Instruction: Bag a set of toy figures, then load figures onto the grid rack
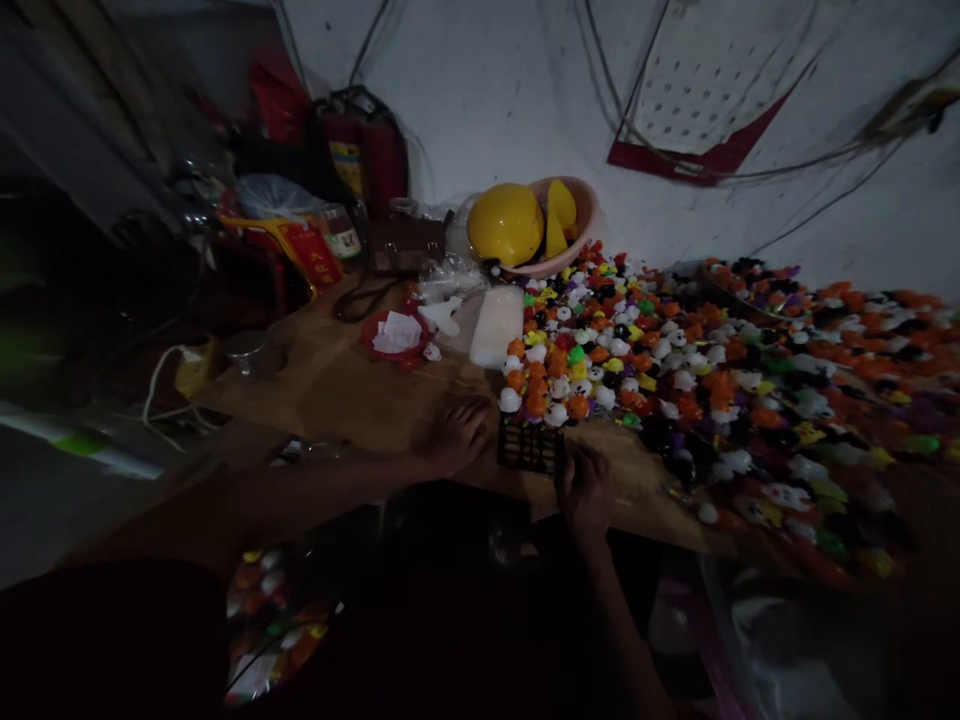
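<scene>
Cannot tell the grip of the right hand (589, 490): fingers bent down against the right edge of the tray, or right beside it, in poor light, with any pinch hidden. Cannot tell the left hand (461, 435) either: fingers loosely curled, low over the tabletop, just left of the tray, nothing visible in the fingers.

Then by size. Brown tabletop (337, 390), set against the wall, bare toward the left. On its right side, a broad spread of small figures (675, 360) in orange, white, black, yellow, purple and green. At the back, a pink basin (589, 215) with a yellow rounded thing (506, 225) at its left side. In front of that, a white block (497, 325), left of the spread.

Next, the black tray (531, 447), divided into small slots, flat near the front edge of the table, between both hands, with figures close along its far side. Probably light and fairly stiff plastic, likely to skid if nudged; best held by the two short sides, fingers clear of the slots.

Smallest, single figures, such as a white one (510, 400) by the tray's far left corner. Likely very light, smooth, a bit slippery and prone to roll; best pinched around the rounded body.
</scene>
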A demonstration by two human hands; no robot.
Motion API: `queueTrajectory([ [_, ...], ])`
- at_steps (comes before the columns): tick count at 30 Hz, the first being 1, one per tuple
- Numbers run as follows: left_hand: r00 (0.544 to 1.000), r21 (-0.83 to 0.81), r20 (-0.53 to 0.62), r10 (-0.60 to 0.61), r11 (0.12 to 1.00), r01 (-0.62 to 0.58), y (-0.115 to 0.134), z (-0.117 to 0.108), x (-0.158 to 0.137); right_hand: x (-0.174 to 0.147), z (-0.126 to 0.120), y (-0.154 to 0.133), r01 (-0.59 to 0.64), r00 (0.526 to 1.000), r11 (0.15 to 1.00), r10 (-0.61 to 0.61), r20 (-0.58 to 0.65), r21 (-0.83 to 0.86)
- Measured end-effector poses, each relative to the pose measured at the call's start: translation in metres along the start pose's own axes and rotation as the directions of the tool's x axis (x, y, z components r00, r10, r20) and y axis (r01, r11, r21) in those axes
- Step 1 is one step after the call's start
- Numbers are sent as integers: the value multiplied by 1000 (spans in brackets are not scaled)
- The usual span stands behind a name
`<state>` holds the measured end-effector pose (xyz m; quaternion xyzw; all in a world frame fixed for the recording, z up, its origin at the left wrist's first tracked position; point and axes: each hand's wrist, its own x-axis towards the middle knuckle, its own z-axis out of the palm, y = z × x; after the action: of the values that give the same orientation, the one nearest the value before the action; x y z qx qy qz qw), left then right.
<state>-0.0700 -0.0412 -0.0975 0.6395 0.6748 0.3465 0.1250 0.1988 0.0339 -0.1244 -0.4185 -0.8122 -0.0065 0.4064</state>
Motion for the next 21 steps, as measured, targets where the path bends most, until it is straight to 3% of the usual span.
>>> queueTrajectory([
  [5, 998, -108, -46, -34, 994, 29, -2, -1, -1, -3, 3, 7, 12, 1000, 999, -12, -6, -33],
  [10, 979, -330, -151, -140, 940, 83, -15, -2, -5, -5, -1, -1, -55, 998, 997, 56, 12, -60],
  [13, 955, -475, -198, -219, 874, 102, -22, -17, 20, -6, -5, -11, -59, 997, 998, 61, 42, -37],
  [16, 950, -600, -192, -248, 795, 86, -20, -31, 72, -5, -11, -15, -77, 995, 997, 79, 67, -22],
  [19, 946, -779, 2, -324, 592, 204, -6, -32, 116, 5, -24, -7, -113, 988, 994, 113, 109, -9],
  [21, 946, -798, 124, -300, 536, 274, 7, -27, 129, 21, -35, 6, -158, 981, 987, 162, 108, -39],
])
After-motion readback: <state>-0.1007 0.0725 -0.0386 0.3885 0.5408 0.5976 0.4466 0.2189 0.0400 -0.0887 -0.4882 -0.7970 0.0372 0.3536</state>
